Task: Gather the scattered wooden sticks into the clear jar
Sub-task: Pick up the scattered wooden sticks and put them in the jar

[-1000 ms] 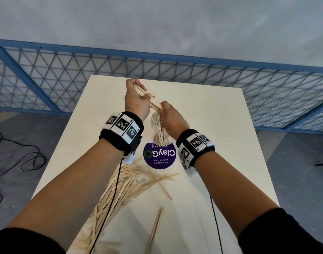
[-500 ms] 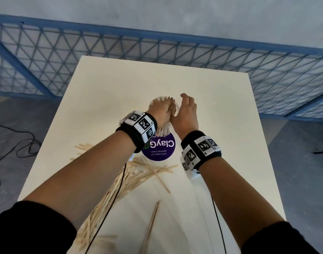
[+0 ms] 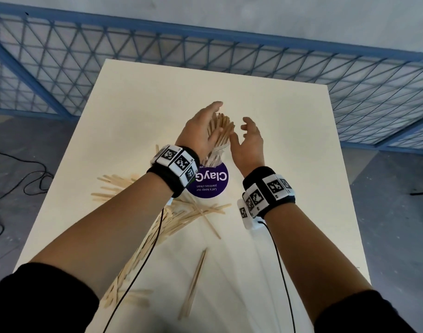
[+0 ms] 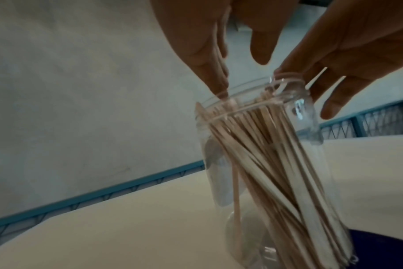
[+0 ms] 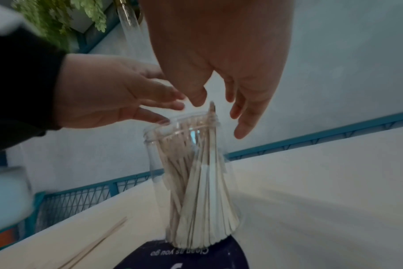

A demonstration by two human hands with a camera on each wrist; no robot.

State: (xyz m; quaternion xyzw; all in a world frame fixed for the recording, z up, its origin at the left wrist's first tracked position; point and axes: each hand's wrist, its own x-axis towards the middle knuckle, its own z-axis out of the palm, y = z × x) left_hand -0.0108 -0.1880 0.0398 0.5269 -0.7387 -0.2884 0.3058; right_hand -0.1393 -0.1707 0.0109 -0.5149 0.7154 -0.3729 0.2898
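From the head view, the jar (image 3: 216, 153) stands on a purple disc (image 3: 210, 182) near the middle of the table (image 3: 289, 145), with a bundle of sticks (image 3: 221, 131) upright in it, their tops rising above the rim. The left hand (image 3: 199, 133) is just beside the bundle on its left, fingers straight and loosely spread, gripping nothing that can be seen; the right hand (image 3: 250, 140) is on the other side, fingers relaxed and slightly curled, empty. Many loose sticks (image 3: 181, 212) lie fanned out on the table nearer the person, partly under the left forearm, and a separate pair (image 3: 193, 282) lies closer still. In the left wrist view, the jar (image 4: 271, 163) shows as clear and well stocked, its sticks (image 4: 276, 172) leaning across the inside; the left fingers (image 4: 209, 69) point down to the rim with nothing pinched, and the right hand (image 4: 357, 54) hangs open just past the far rim. In the right wrist view, the right hand (image 5: 219, 54) hovers above the jar (image 5: 189, 172), fingers slack and apart, while the left hand (image 5: 108, 98) reaches flat to the rim. By this showing a good share is in, but the heap on the table is large, so I judge the job roughly half done, with several more handfuls to fetch.
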